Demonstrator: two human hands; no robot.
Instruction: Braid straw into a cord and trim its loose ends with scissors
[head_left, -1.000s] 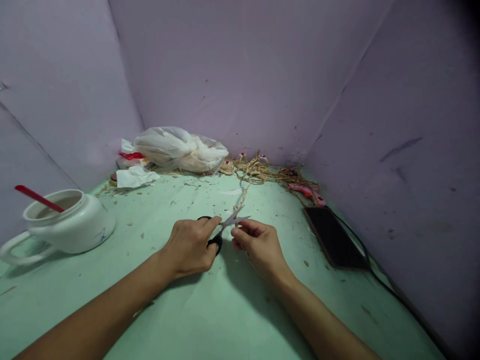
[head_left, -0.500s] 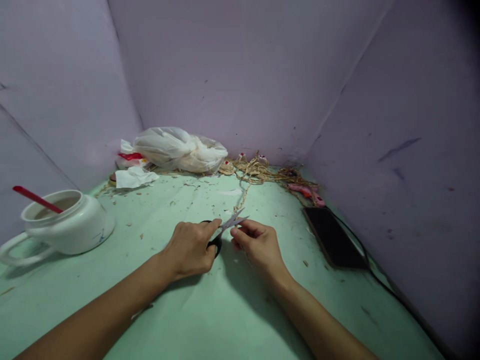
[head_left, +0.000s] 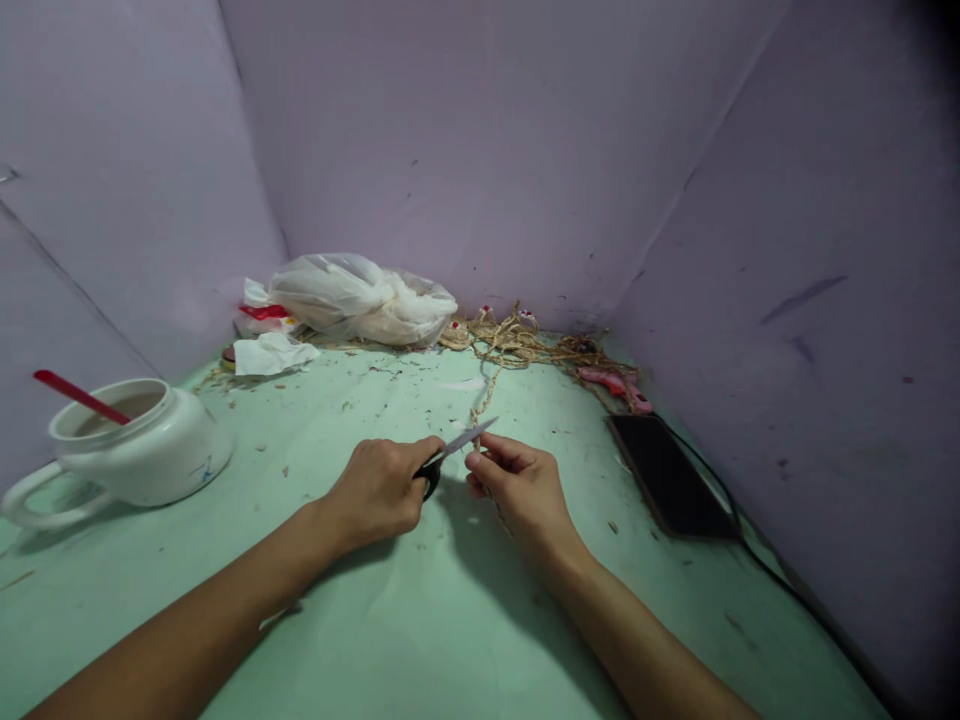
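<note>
My left hand (head_left: pixel 382 485) is closed round the black handles of a pair of scissors (head_left: pixel 466 437). Their blades are together and point up to the right, crossing a braided straw-coloured cord (head_left: pixel 487 392). Just below the blades, my right hand (head_left: pixel 521 480) pinches this cord between thumb and fingers. A short length of it hangs under the right hand, partly hidden. The cord runs away from me to a tangled heap of the same cord (head_left: pixel 514 345) by the back wall. Whether the cord is cut through at the blades, I cannot tell.
A white mug (head_left: pixel 142 450) with a red stick stands at left. Along the back lie a knotted plastic bag (head_left: pixel 360 300), a crumpled tissue (head_left: pixel 274 354) and pink-handled tools (head_left: pixel 615 383). At right are a phone (head_left: pixel 671 475) and a black cable (head_left: pixel 795 595). Walls enclose three sides.
The scissor blades, spread apart before, have come together across the cord. My left hand has closed on the handles. My right hand keeps its pinch on the cord and has barely shifted.
</note>
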